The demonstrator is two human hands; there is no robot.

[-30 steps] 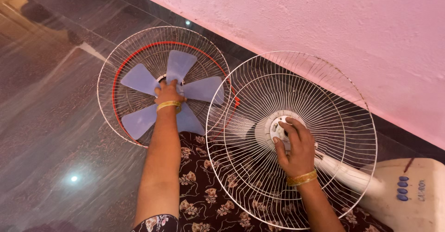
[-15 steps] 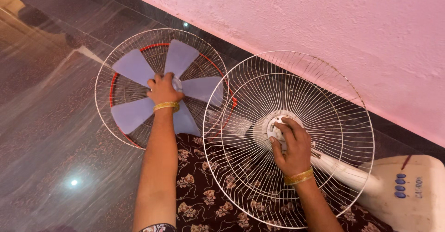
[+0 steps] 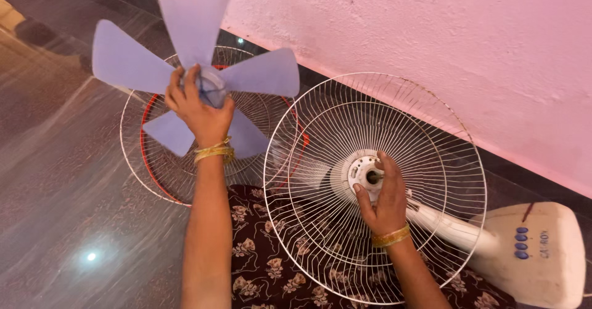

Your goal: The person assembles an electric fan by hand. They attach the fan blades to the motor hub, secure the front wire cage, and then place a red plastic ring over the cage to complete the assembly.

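Overhead, the left hand (image 3: 200, 115) is gripping the lavender fan blade (image 3: 191, 62) by its hub, fingers clenched, above the loose grille (image 3: 148, 179) left of the motor. It is probably light, thin and bendy (best held by the hub). Its face is tilting toward the camera. The right hand (image 3: 383, 201) is pinching the motor hub (image 3: 364, 172).

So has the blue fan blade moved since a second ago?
Yes. The left hand has lifted the blue fan blade up off the red-rimmed wire guard, which stays flat on the floor; the blade now overlaps the guard's far rim.
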